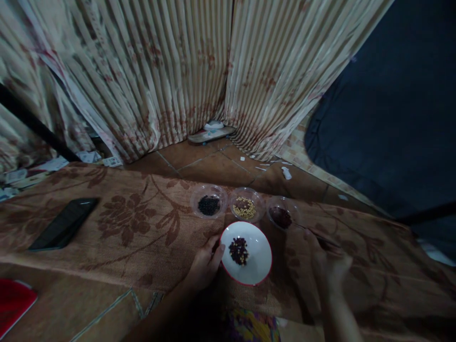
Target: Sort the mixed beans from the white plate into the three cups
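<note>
My left hand (206,260) grips the left rim of a white bowl (258,251) with a red edge, thumb inside and fingers beneath. Dark red and a few yellow beans (238,250) lie in the bowl's left half. My right hand (326,263), blurred, is closed around thin dark chopsticks (326,241); their tips point at the right-hand clear cup (275,203), which holds dark red beans (282,218). To its left stand a clear cup (245,192) of yellow beans (244,207) and another clear cup (201,191) of black beans (209,205).
A brown patterned cloth (149,256) covers the narrow table. On its left lies a dark phone (64,224). Beyond the far edge are a tiled floor with scraps, a skateboard (210,135) and striped curtains (178,71). Something red (16,304) shows at lower left.
</note>
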`<state>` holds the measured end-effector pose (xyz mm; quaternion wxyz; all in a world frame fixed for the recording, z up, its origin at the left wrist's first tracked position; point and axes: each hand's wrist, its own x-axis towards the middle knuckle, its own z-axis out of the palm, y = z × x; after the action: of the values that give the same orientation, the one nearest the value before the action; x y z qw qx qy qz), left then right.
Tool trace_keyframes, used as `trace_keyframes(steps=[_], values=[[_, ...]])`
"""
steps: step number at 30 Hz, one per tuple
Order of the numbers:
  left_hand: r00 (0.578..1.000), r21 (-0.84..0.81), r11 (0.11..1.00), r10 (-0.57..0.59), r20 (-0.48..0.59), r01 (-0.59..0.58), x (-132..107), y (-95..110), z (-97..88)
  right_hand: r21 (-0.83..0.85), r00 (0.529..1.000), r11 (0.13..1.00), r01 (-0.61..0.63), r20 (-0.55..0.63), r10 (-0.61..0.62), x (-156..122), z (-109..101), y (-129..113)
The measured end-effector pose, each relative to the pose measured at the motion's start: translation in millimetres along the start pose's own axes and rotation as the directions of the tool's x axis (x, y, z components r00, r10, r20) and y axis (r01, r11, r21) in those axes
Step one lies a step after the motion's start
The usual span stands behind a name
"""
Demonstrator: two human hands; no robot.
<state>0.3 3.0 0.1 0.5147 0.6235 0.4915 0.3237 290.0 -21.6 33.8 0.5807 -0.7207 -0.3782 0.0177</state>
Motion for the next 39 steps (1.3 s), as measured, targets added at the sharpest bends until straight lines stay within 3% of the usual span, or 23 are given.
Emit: trace_keyframes(steps=[3, 6, 10, 12, 25, 39], values=[[1.0, 0.018, 1.0, 0.012, -0.001, -0.012, -0.2, -1.6, -0.3, 0.0, 0.999, 1.0, -0.025, 0.046, 0.025, -22.1, -5.1, -10.3], [1.0, 0.043, 0.999, 0.025, 0.006, -0.025, -0.6, -3.1, -0.5, -0.008, 0.976, 0.992, -0.129, 0.178, 0.128, -49.0, -10.0, -20.2], [0.999, 0.057, 0.997, 0.044, 0.006, -0.044, -1.1, -4.2, -0.1, -0.037, 0.875, 0.979, -0.201, 0.442, 0.196, -83.5, -11.3, -23.6], [0.999, 0.069, 0.997, 0.04, 0.001, -0.04, -1.3, -4.8, 0.3, -0.061, 0.843, 0.976, -0.21, 0.494, 0.212, -94.3, -9.7, -21.9], [0.999, 0.079, 0.996, 0.049, 0.016, -0.05, -0.2, -8.8, 1.9, -0.092, 0.814, 0.996, -0.007, 0.578, 0.059, -98.6, -8.4, -28.4], [0.999, 0.082, 0.996, 0.04, 0.016, -0.041, -0.5, -7.9, 0.3, -0.113, 0.805, 0.993, -0.023, 0.588, 0.086, -98.7, -5.9, -26.8]])
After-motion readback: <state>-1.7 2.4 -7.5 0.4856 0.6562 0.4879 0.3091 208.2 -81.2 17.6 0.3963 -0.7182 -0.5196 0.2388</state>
